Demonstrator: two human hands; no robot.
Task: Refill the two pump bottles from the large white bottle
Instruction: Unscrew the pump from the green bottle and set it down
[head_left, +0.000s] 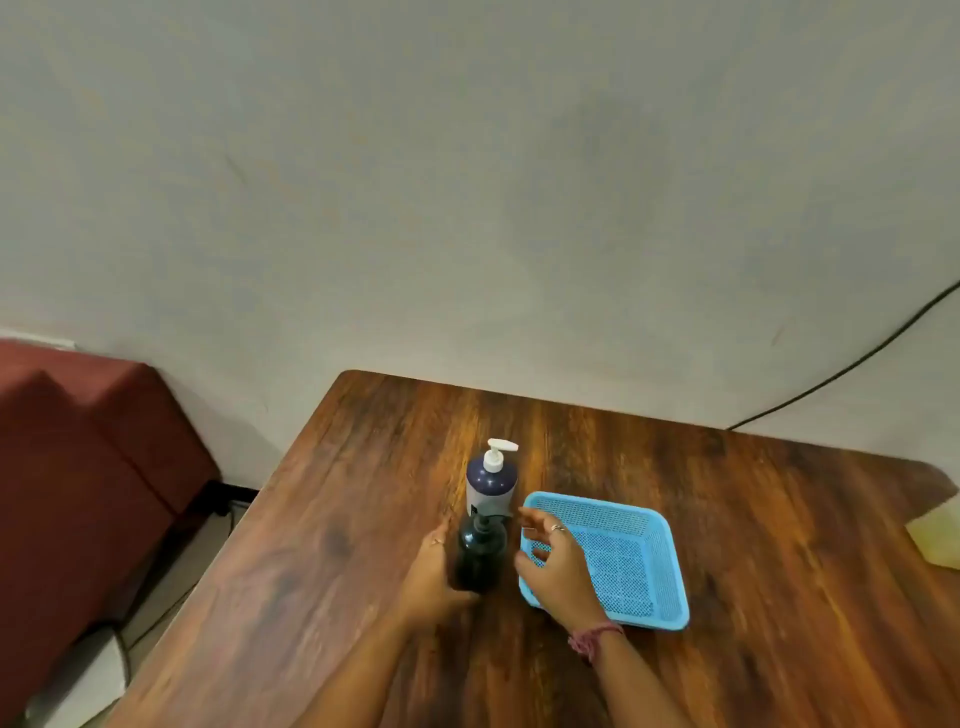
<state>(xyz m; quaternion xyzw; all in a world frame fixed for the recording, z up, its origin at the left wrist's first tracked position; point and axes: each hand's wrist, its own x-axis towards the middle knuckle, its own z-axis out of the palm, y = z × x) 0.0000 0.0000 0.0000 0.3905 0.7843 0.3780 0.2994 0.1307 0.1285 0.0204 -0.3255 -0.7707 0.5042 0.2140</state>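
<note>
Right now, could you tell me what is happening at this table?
A person stands at a wooden table. Their left hand holds a dark pump bottle upright, and the right hand hovers open beside it, over a blue basket. A second pump bottle, with a white pump, stands just behind. No pump is off yet.

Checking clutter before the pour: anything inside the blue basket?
The blue mesh basket shows only bare mesh floor. The right hand hovers over its near-left corner and hides that part.
</note>
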